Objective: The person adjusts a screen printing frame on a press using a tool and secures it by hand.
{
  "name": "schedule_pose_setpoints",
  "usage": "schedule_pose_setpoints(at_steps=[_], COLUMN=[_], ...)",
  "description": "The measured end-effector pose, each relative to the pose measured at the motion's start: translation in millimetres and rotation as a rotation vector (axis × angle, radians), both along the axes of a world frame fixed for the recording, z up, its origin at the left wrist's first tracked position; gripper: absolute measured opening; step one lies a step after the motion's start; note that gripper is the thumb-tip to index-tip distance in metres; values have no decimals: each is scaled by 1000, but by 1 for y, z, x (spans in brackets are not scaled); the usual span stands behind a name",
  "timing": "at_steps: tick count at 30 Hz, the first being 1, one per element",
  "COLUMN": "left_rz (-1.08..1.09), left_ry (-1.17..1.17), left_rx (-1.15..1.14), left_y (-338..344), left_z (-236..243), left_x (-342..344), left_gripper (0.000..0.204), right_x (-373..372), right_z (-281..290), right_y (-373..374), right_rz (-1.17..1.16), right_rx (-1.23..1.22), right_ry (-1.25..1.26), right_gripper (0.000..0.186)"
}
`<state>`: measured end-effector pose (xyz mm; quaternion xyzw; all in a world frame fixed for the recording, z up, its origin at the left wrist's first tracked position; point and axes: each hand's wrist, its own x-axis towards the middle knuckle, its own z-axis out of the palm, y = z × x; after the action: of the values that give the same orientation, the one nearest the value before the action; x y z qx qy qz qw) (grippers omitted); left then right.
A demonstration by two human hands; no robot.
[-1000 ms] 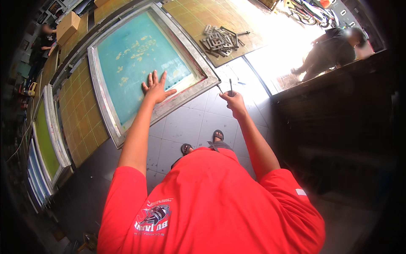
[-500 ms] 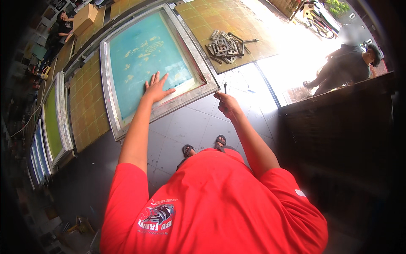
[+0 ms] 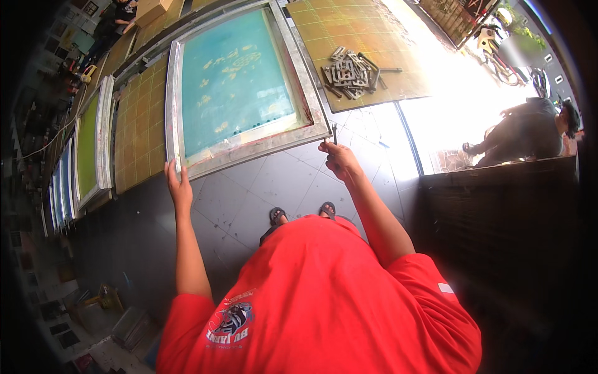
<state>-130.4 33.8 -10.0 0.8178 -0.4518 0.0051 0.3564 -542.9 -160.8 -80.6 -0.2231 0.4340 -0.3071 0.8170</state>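
A silk-screen printing frame [image 3: 249,149] lies before me, with pale metal edges and a turquoise mesh [image 3: 230,81] bearing yellowish flower marks. At its near left corner is my left hand [image 3: 179,193], its straight fingers apart and against the edge; how firmly they press does not show. By the near right corner, my right hand [image 3: 341,161] is closed around a small dark wrench [image 3: 334,133] whose head sticks up past the fingers. These fingertips reach the frame's corner, and part of the wrench is hidden in the hand.
Metal clamps and tools [image 3: 352,71] lie heaped on a brown gridded board [image 3: 398,81] at right. Left are another gridded board [image 3: 138,124] and a green screen [image 3: 87,149]. A person [image 3: 529,134] sits at far right beyond a dark partition [image 3: 498,212]. A cardboard box [image 3: 151,9] is at back left.
My left hand has left the mesh and moved left and nearer to the frame's near left corner. My right hand keeps the wrench by the right corner. The whole view has shifted slightly.
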Motion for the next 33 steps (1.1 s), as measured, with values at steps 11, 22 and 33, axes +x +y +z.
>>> schedule_pose_setpoints(at_steps=[11,22,33], left_rz=[368,347,222], left_ry=[565,957,837], left_rx=[-196,-212,-294], left_y=[90,83,137], left_z=[-70,-58,-62], left_x=[13,10,65], left_gripper=[45,33,37], right_x=[15,-20,293], right_z=[10,54,106], right_y=[6,60,141], right_rz=[-9,-68,763], right_rx=[-534,-881,-1762], right_ry=[750,791,781], right_gripper=[29,23,13])
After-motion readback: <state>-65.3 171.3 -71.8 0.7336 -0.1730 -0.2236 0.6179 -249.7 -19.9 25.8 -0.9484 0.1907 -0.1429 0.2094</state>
